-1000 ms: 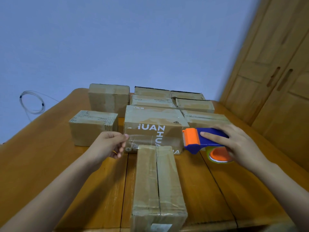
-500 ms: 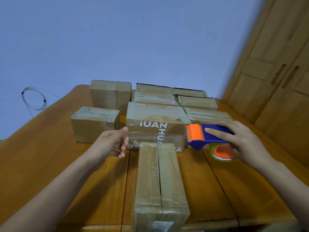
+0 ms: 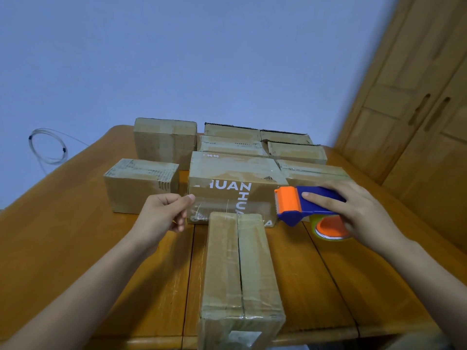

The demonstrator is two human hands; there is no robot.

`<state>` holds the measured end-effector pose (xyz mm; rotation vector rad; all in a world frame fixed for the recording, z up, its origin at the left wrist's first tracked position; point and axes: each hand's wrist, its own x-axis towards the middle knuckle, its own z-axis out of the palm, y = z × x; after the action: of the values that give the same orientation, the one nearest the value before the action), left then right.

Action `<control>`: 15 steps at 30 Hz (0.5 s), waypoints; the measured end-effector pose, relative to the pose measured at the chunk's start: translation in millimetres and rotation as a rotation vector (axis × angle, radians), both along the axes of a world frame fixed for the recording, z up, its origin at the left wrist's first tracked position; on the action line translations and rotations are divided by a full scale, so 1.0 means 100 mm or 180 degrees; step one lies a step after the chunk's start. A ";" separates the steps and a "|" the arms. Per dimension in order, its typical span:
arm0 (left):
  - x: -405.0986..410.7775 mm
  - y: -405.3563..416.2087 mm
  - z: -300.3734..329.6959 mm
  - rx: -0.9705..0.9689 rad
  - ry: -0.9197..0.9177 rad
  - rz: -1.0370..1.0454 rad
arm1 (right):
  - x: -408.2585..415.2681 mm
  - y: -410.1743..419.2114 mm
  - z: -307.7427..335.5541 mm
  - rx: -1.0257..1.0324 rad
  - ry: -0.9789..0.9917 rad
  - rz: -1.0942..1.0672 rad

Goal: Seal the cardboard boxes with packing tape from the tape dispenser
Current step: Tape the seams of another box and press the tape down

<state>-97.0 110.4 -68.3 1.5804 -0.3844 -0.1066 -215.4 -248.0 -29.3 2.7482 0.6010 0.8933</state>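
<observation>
Our left hand (image 3: 161, 213) pinches the tape (image 3: 232, 210) end; our right hand (image 3: 353, 213) grips the dispenser (image 3: 300, 205); the strip spans above the box's (image 3: 240, 269) far end on the counter (image 3: 63, 236).

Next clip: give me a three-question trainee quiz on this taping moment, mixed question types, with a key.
1. True or false: the right hand holds the tape dispenser.
2. The left hand pinches: A) a box flap B) the free end of the clear tape strip C) nothing
3. Fill in: the centre seam of the nearest box is ____ (taped/untaped).

Key: 1 true; 2 B; 3 untaped.
</observation>
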 end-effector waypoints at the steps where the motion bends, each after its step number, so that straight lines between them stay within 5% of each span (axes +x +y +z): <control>1: 0.00 -0.01 -0.01 -0.0005 -0.0025 0.0017 | 0.00 0.00 0.00 -0.0017 0.0007 -0.0011; 15: 0.03 -0.05 -0.11 0.0005 0.0044 0.0129 | 0.06 -0.01 -0.15 0.0132 0.0012 -0.0057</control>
<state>-93.6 105.2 -79.4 1.5875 -0.3414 -0.0866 -209.9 -249.4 -44.1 2.7880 0.5638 0.9069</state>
